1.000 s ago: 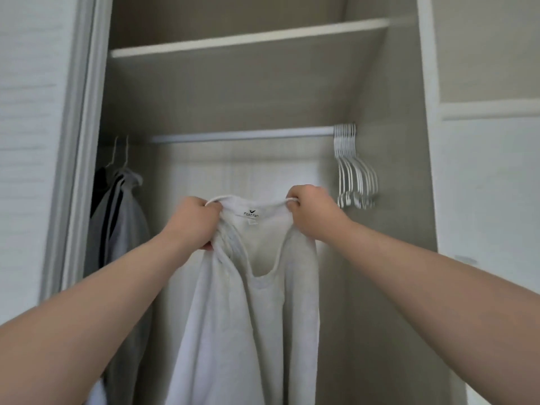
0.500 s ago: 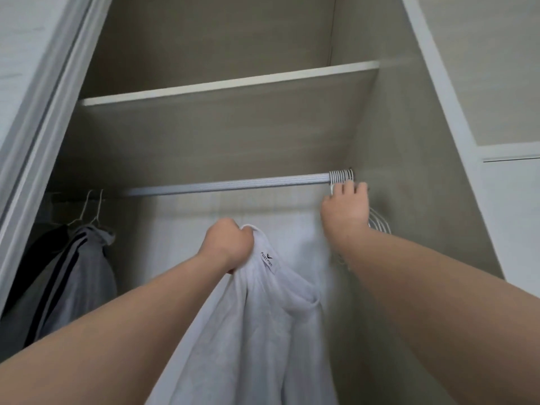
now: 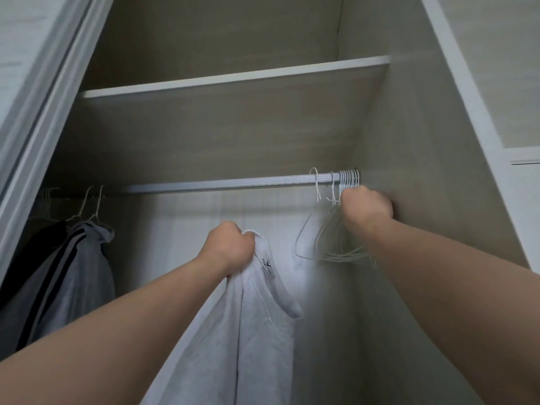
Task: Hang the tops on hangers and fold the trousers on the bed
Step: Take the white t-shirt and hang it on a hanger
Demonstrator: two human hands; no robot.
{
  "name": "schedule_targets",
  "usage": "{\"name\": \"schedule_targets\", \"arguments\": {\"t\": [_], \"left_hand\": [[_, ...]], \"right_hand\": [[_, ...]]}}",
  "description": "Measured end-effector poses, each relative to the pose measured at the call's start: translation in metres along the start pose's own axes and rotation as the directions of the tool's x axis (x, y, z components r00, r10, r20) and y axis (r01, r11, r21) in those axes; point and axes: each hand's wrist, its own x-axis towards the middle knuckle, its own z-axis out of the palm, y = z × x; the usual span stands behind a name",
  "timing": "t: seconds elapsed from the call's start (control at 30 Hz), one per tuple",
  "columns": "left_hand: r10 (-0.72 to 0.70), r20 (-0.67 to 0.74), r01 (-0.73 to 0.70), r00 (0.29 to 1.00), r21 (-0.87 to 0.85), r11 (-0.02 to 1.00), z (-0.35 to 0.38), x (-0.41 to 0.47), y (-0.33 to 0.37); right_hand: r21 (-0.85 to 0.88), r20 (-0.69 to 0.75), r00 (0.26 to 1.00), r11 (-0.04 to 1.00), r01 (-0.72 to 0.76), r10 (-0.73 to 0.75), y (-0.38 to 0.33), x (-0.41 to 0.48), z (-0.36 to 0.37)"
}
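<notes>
Dim, soft light inside the wardrobe (image 3: 222,135), slight motion blur, wide-angle bending at the edges.

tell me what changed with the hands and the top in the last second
The right hand let go of the white top, rose to the right end of the rail and now grips the hangers bunched there; two have slid left. The left hand still holds the top, alone. The grey clothes hang as before.
</notes>
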Motion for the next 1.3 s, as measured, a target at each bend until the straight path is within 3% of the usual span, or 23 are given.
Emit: {"name": "schedule_targets", "arguments": {"t": [0.23, 0.43, 0.57, 0.7, 0.97, 1.13, 1.3], "left_hand": [[0.011, 0.005, -0.011, 1.000, -0.002, 1.000, -0.009, -0.005, 0.015], [0.061, 0.011, -0.061, 0.998, 0.030, 0.998, -0.028, -0.029, 0.038], [0.100, -0.020, -0.096, 0.995, 0.158, 0.983, -0.043, -0.063, 0.049], [0.157, -0.044, -0.155, 0.987, 0.054, 0.986, -0.056, -0.099, 0.053], [0.103, -0.001, -0.103, 0.995, -0.091, 0.991, -0.070, -0.167, 0.069], [0.106, 0.000, -0.105, 0.994, -0.084, 0.991, -0.077, -0.214, 0.101], [0.183, 0.007, -0.183, 0.983, -0.050, 0.982, -0.076, -0.264, 0.147]], "right_hand": [[0.225, -0.041, 0.994, 0.970, -0.087, 0.098, 0.002, 0.006, -0.025], [0.497, 0.032, 0.984, 0.851, -0.169, 0.176, 0.008, -0.025, -0.066], [0.673, 0.072, 0.977, 0.713, -0.197, 0.203, 0.019, -0.066, -0.092], [0.813, 0.070, 0.966, 0.547, -0.199, 0.248, 0.033, -0.118, -0.117], [0.917, 0.115, 0.952, 0.338, -0.212, 0.285, 0.073, -0.248, -0.161], [0.965, 0.211, 0.929, 0.084, -0.247, 0.305, 0.125, -0.326, -0.205], [0.971, 0.237, 0.901, -0.105, -0.213, 0.363, 0.207, -0.406, -0.246]]}}
